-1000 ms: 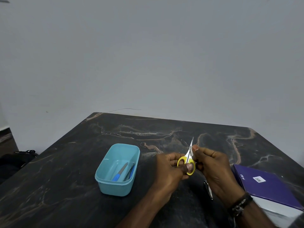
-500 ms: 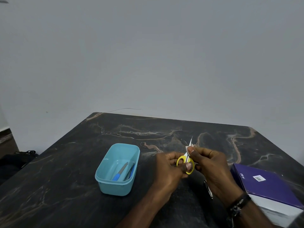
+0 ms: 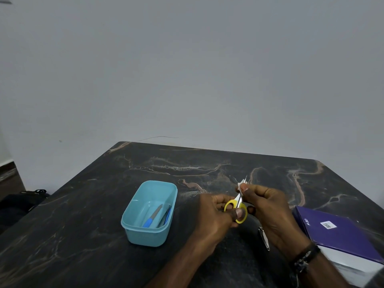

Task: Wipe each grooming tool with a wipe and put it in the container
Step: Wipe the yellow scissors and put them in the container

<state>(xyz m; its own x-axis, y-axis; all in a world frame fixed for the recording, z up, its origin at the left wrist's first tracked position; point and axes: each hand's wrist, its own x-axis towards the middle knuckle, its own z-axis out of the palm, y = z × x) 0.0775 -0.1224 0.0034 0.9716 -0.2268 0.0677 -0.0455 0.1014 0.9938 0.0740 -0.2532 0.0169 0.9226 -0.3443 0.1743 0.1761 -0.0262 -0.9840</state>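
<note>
Container left of left hand, two blue-handled tools inside. Left hand clamped on yellow loops of scissors, held between both hands. Right hand pinches wipe around blades. Scissors likely light, rigid, sharp-tipped: grip by loops. Nail clipper on table under right hand, probably slippery metal.

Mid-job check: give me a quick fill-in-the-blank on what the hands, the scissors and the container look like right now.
1. The left hand holds the scissors by their ____ handles.
2. The right hand pinches a white wipe around the scissors' ____.
3. The blue-handled tools lie inside the ____ container.
4. The metal nail clipper lies on the ____.

Missing words: yellow; blades; light blue; table
</note>
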